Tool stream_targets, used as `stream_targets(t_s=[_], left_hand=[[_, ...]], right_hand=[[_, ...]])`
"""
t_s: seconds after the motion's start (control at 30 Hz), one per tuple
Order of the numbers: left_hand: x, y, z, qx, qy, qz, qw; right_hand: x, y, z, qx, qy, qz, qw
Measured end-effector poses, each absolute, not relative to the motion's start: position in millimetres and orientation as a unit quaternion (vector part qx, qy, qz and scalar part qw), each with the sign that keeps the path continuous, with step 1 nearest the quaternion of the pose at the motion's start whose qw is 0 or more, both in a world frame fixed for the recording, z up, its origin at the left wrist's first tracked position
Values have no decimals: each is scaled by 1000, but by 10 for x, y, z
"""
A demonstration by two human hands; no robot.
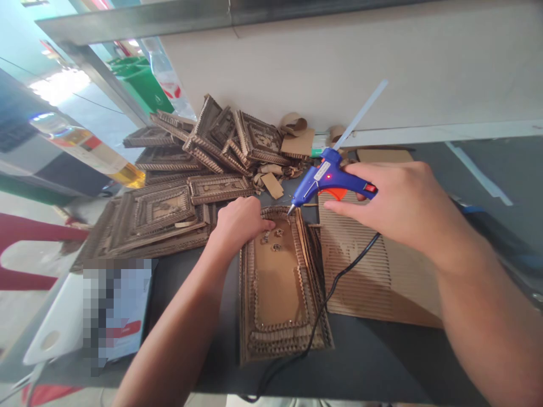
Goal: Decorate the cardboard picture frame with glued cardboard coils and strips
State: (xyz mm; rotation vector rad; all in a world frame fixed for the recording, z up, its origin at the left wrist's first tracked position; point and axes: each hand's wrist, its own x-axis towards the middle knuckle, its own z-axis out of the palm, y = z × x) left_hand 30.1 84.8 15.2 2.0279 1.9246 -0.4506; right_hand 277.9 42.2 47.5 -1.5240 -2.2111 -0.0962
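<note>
My right hand (386, 195) is wrapped round the handle of a blue glue gun (324, 181), which has an orange trigger, a small red light and a glue stick rising from its back. The gun's tip points down at the upper inner edge of a rectangular corrugated cardboard frame (282, 299). At the frame's upper left corner, my left hand (241, 223) is closed with its thumb over the inner edge. Whether it pinches anything there is hidden. Several small rolled paper pieces (276, 247) lie inside the frame near that thumb.
Stacked cardboard frames (212, 141) fill the back left. A corrugated sheet (360, 265) lies on the right, and the gun's black cable (335, 282) crosses the frame. At left are a bottle (97, 152) and a tablet-like device (127, 316). Glue sticks (479, 172) lie back right.
</note>
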Motion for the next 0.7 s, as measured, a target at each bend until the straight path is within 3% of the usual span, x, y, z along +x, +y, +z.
stream_targets(t_s=[0.23,0.43,0.7], left_hand=[[242,893,147,713,651,-166,199],[275,772,277,725,655,-147,155],[617,636,310,849,506,24,148]], right_hand=[[2808,428,478,-569,-787,-47,233],[2989,364,492,-595,-751,-29,285],[3484,47,24,-624,-676,104,377]])
